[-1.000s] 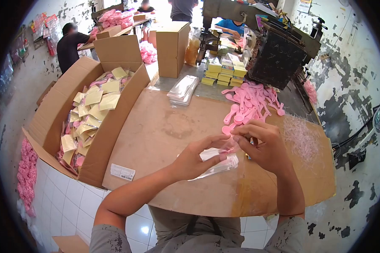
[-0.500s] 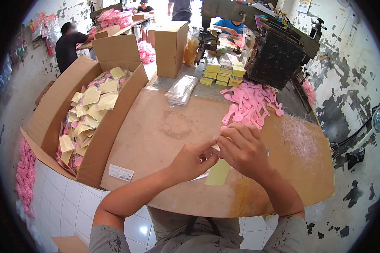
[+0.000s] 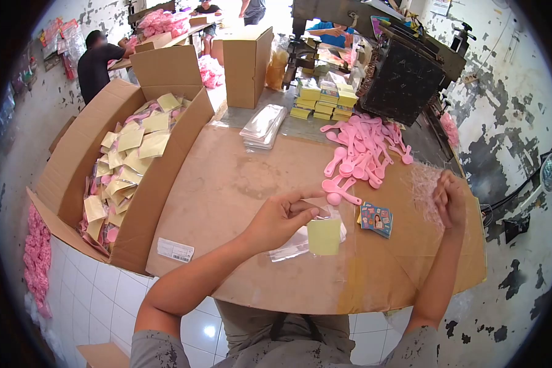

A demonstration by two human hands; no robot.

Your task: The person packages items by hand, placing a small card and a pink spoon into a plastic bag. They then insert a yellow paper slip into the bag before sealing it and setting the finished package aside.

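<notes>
My left hand [image 3: 286, 219] pinches the top of a small clear plastic bag with a pale yellow card [image 3: 323, 237] in it. Beneath that bag lie more flat clear bags [image 3: 288, 246]. Out to the right, my right hand [image 3: 451, 199] is closed at the edge of a heap of thin clear plastic strips [image 3: 424, 187]; whatever its fingers hold is too small to make out. Between the hands sits a small stack of printed cards [image 3: 376, 219]. Just beyond it, pink plastic measuring spoons [image 3: 362, 150] spread in a pile.
A large open carton [image 3: 159, 202] at left is filled with packed yellow-card bags. Clear bags [image 3: 264, 126], card stacks [image 3: 322, 98], a tall cardboard box [image 3: 245, 67] and a dark machine [image 3: 402, 80] stand along the back. Other people [image 3: 96, 64] work farther off.
My right hand has left the bag and moved right to the plastic strips, uncovering the printed cards. My left hand still grips the bag, whose yellow card now hangs upright.
</notes>
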